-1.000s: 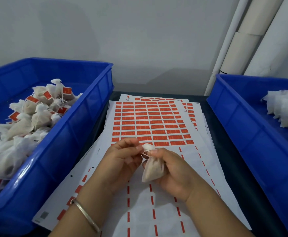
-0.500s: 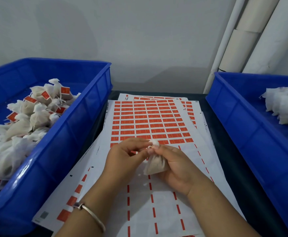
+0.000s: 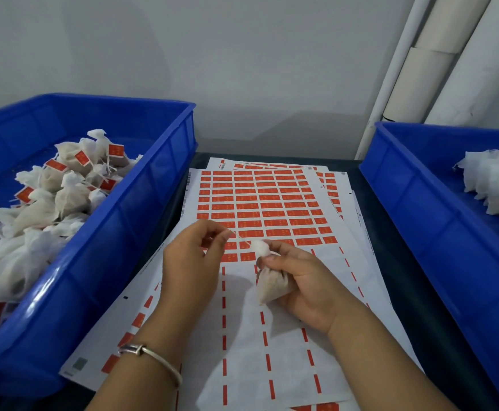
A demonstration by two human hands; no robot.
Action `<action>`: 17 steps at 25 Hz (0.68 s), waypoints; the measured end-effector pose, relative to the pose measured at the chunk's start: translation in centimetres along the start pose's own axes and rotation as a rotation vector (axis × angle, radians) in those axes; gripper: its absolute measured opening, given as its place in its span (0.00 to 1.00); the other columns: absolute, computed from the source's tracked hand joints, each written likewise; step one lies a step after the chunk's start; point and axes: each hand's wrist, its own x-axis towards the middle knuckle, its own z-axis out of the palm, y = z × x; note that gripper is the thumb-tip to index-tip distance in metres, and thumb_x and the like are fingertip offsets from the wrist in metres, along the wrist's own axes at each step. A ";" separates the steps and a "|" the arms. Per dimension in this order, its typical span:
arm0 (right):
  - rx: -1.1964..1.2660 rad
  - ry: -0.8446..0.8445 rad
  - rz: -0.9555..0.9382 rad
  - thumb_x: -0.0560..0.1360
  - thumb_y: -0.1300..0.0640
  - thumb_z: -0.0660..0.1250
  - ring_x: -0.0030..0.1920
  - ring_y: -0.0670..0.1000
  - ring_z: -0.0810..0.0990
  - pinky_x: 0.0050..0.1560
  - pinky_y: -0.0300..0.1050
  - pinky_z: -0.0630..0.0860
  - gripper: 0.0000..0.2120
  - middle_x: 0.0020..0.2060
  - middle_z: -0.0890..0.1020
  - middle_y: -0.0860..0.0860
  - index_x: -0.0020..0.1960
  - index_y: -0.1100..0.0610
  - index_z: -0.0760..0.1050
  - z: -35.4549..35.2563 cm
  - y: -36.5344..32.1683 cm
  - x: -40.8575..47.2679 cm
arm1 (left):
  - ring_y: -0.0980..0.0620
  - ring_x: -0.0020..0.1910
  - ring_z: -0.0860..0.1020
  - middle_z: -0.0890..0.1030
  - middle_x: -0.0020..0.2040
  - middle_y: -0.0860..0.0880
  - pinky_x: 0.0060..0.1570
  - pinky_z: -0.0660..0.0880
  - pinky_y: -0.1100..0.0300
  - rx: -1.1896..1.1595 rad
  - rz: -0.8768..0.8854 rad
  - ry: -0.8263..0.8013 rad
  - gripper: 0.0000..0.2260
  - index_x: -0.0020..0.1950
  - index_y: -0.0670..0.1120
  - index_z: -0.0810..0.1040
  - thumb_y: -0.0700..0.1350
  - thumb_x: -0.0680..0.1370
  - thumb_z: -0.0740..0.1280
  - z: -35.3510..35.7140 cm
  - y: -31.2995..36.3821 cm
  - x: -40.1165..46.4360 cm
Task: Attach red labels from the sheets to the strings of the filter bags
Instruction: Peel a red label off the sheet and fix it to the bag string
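My right hand [image 3: 307, 280] grips a small beige filter bag [image 3: 270, 284] by its neck, its white gathered top [image 3: 259, 247] poking up above my fingers. From that top a thin string [image 3: 242, 238] runs up and left, pinched taut at its end by the fingertips of my left hand [image 3: 196, 256]. Both hands hover over the sheet of red labels [image 3: 260, 203], whose lower rows are peeled off, leaving white backing with red strips.
A blue bin [image 3: 117, 232] on the left holds several filter bags with red labels [image 3: 64, 185]. At the right, another blue bin [image 3: 420, 221] holds plain white bags [image 3: 497, 185]. More label sheets lie stacked underneath. White pipes stand at the back right.
My left hand has pulled away to the upper left, drawing the string out taut from the bag's top. My right hand still holds the bag in about the same place.
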 end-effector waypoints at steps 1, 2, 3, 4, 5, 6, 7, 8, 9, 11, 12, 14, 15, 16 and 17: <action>-0.046 -0.052 0.004 0.76 0.65 0.64 0.53 0.52 0.80 0.53 0.45 0.79 0.14 0.48 0.85 0.49 0.48 0.49 0.84 0.0 0.0 -0.2 | 0.63 0.36 0.76 0.75 0.38 0.64 0.32 0.67 0.76 -0.027 -0.022 0.053 0.05 0.43 0.58 0.74 0.47 0.75 0.67 -0.1 0.0 0.1; -0.110 -0.097 0.005 0.77 0.65 0.63 0.53 0.51 0.80 0.54 0.44 0.78 0.16 0.50 0.84 0.46 0.48 0.47 0.84 0.0 -0.1 -0.4 | 0.63 0.36 0.76 0.75 0.38 0.63 0.30 0.67 0.76 -0.046 -0.037 0.095 0.04 0.44 0.57 0.75 0.47 0.75 0.67 -0.2 0.1 0.1; -0.170 -0.141 0.003 0.77 0.66 0.63 0.53 0.49 0.81 0.53 0.41 0.78 0.18 0.50 0.84 0.43 0.48 0.45 0.84 0.0 -0.2 -0.6 | 0.64 0.36 0.77 0.75 0.38 0.63 0.28 0.68 0.76 -0.062 -0.050 0.115 0.04 0.44 0.56 0.76 0.47 0.75 0.67 -0.2 0.0 0.1; -0.216 -0.178 0.002 0.76 0.65 0.63 0.54 0.48 0.81 0.51 0.40 0.78 0.18 0.51 0.83 0.41 0.49 0.44 0.84 -0.1 -0.3 -0.9 | 0.66 0.37 0.77 0.75 0.38 0.63 0.27 0.68 0.76 -0.077 -0.063 0.109 0.04 0.44 0.56 0.76 0.46 0.75 0.67 -0.2 0.0 0.0; -0.238 -0.203 -0.005 0.76 0.64 0.64 0.55 0.48 0.80 0.51 0.39 0.78 0.17 0.52 0.83 0.41 0.50 0.44 0.83 -0.3 -0.4 -1.0 | 0.65 0.37 0.77 0.75 0.38 0.63 0.27 0.68 0.76 -0.084 -0.073 0.078 0.04 0.43 0.56 0.75 0.47 0.75 0.67 -0.1 -0.1 0.0; -0.248 -0.207 -0.017 0.74 0.62 0.65 0.56 0.50 0.80 0.51 0.41 0.78 0.15 0.53 0.83 0.42 0.51 0.45 0.83 -0.5 -0.6 -1.1 | 0.63 0.37 0.76 0.75 0.38 0.63 0.30 0.68 0.75 -0.076 -0.071 0.036 0.04 0.43 0.57 0.75 0.47 0.74 0.68 0.0 -0.1 -0.1; -0.237 -0.201 -0.027 0.74 0.57 0.67 0.55 0.51 0.80 0.51 0.42 0.78 0.11 0.52 0.83 0.44 0.52 0.46 0.83 -0.7 -0.8 -1.2 | 0.61 0.38 0.76 0.75 0.38 0.64 0.33 0.67 0.74 -0.061 -0.051 -0.009 0.05 0.42 0.57 0.76 0.47 0.74 0.68 0.1 0.0 -0.2; -0.225 -0.196 -0.034 0.74 0.52 0.68 0.52 0.50 0.81 0.50 0.43 0.78 0.08 0.51 0.83 0.45 0.51 0.48 0.84 -0.8 -1.0 -1.4 | 0.61 0.38 0.75 0.75 0.38 0.64 0.35 0.67 0.72 -0.051 -0.025 -0.052 0.05 0.41 0.58 0.76 0.47 0.74 0.69 0.3 0.1 -0.3; -0.226 -0.192 -0.049 0.73 0.47 0.68 0.50 0.48 0.82 0.49 0.42 0.78 0.09 0.49 0.83 0.46 0.49 0.49 0.84 -1.1 -1.0 -1.4 | 0.60 0.38 0.75 0.75 0.38 0.64 0.36 0.67 0.71 -0.049 -0.003 -0.092 0.06 0.39 0.59 0.75 0.48 0.73 0.69 0.4 0.1 -0.4; -0.268 -0.194 -0.073 0.69 0.45 0.67 0.46 0.47 0.81 0.48 0.40 0.78 0.11 0.44 0.83 0.48 0.44 0.49 0.84 -1.1 -0.9 -1.2 | 0.61 0.39 0.77 0.77 0.36 0.64 0.34 0.68 0.74 -0.109 -0.025 -0.148 0.05 0.38 0.60 0.76 0.51 0.71 0.69 0.5 0.4 -0.4; -0.269 -0.191 -0.077 0.68 0.47 0.68 0.47 0.49 0.81 0.50 0.41 0.78 0.10 0.43 0.83 0.49 0.43 0.50 0.84 -1.0 -0.8 -1.1 | 0.64 0.39 0.77 0.78 0.35 0.64 0.32 0.69 0.75 -0.153 -0.057 -0.157 0.02 0.38 0.60 0.76 0.53 0.70 0.68 0.5 0.4 -0.3; -0.159 -0.149 -0.088 0.67 0.51 0.69 0.44 0.52 0.81 0.51 0.46 0.79 0.08 0.41 0.82 0.52 0.42 0.53 0.84 -0.8 -0.7 -0.6 | 0.64 0.39 0.78 0.79 0.35 0.66 0.28 0.69 0.75 -0.174 -0.113 -0.143 0.03 0.40 0.59 0.77 0.56 0.69 0.67 1.0 -0.4 0.0; -0.063 -0.110 -0.093 0.66 0.54 0.70 0.41 0.51 0.81 0.49 0.47 0.80 0.07 0.39 0.83 0.52 0.41 0.54 0.84 -0.9 -0.7 -0.4 | 0.62 0.38 0.77 0.78 0.37 0.66 0.29 0.68 0.75 -0.131 -0.143 -0.139 0.03 0.42 0.59 0.77 0.55 0.70 0.68 1.5 -1.0 0.1; 0.022 -0.064 -0.102 0.67 0.55 0.69 0.38 0.49 0.82 0.44 0.46 0.81 0.06 0.37 0.83 0.52 0.40 0.55 0.85 -0.9 -0.8 -0.3 | 0.62 0.39 0.76 0.76 0.41 0.66 0.32 0.67 0.74 -0.058 -0.165 -0.143 0.05 0.45 0.59 0.76 0.55 0.72 0.69 2.0 -1.4 0.1; 0.077 -0.025 -0.118 0.68 0.57 0.69 0.36 0.48 0.82 0.40 0.45 0.81 0.06 0.37 0.84 0.51 0.39 0.55 0.85 -1.1 -0.8 -0.1 | 0.62 0.41 0.75 0.75 0.45 0.65 0.35 0.68 0.73 0.032 -0.166 -0.156 0.08 0.51 0.59 0.76 0.54 0.73 0.70 2.7 -1.9 0.0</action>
